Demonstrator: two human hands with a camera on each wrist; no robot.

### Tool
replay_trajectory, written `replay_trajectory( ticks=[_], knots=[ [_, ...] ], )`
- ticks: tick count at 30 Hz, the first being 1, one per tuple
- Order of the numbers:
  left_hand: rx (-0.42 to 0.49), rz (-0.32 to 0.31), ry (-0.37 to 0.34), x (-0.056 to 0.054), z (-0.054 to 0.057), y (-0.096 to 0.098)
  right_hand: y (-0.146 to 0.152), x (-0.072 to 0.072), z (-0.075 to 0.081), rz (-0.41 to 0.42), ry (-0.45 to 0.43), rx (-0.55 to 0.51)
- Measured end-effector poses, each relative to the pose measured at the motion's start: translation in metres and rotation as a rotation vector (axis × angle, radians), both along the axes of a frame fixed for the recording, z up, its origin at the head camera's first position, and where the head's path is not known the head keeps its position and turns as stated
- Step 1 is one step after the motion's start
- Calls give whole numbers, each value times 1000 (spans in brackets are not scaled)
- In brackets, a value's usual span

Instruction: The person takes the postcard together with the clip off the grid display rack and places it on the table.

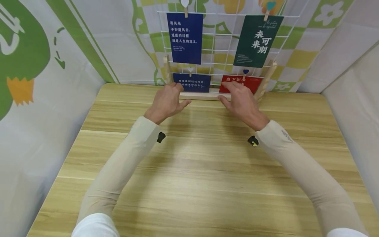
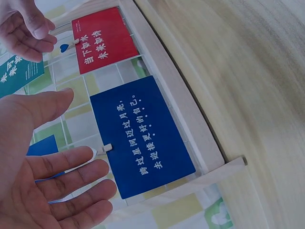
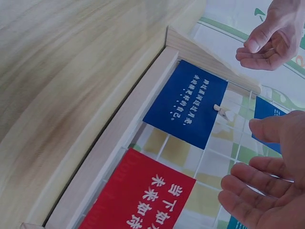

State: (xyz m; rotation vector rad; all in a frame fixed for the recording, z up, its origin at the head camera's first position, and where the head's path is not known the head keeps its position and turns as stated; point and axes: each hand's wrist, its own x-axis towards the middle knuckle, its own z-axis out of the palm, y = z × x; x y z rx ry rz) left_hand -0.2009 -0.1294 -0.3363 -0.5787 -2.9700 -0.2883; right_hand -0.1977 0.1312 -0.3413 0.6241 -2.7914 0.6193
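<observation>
A white wire grid stands in a pale wooden frame at the table's back. Wooden clips hold four-sided cards on it: a small blue card and a red card low down, a tall blue card and a green card above. My left hand hovers in front of the small blue card, fingers loosely spread. In front of the red card is my right hand, its fingers relaxed. Both wrist views show nothing in either palm, and gaps between fingers and cards.
The wood-grain table stretches from the frame towards me. Behind the grid hangs a printed cloth with green and yellow checks. Pale fabric walls border the table on both sides. Heart-topped clips stick out from the grid.
</observation>
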Motion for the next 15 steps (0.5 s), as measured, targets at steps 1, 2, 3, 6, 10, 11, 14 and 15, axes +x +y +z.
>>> replay_trajectory(
  ticks=[1, 2, 3, 6, 10, 11, 14, 15],
  knots=[
    [5, 2, 2, 0, 1, 0, -1, 0, 1, 4, 1, 2],
    [13, 5, 0, 0, 2, 0, -2, -1, 2, 8, 6, 4],
    [23, 9, -3, 0, 2, -1, -4, -1, 3, 14, 11, 3],
    [41, 25, 7, 0, 5, -2, -7, -2, 6, 31, 30, 2],
    [61, 45, 27, 0, 7, -4, -12, -5, 10, 49, 60, -14],
    [69, 48, 31, 0, 7, -5, -13, -5, 11, 50, 63, -15],
    [93, 57, 41, -1, 9, -7, -18, -7, 15, 55, 72, -25],
    [101, 60, 44, -1, 9, -8, -19, -7, 16, 57, 75, -31]
  ],
)
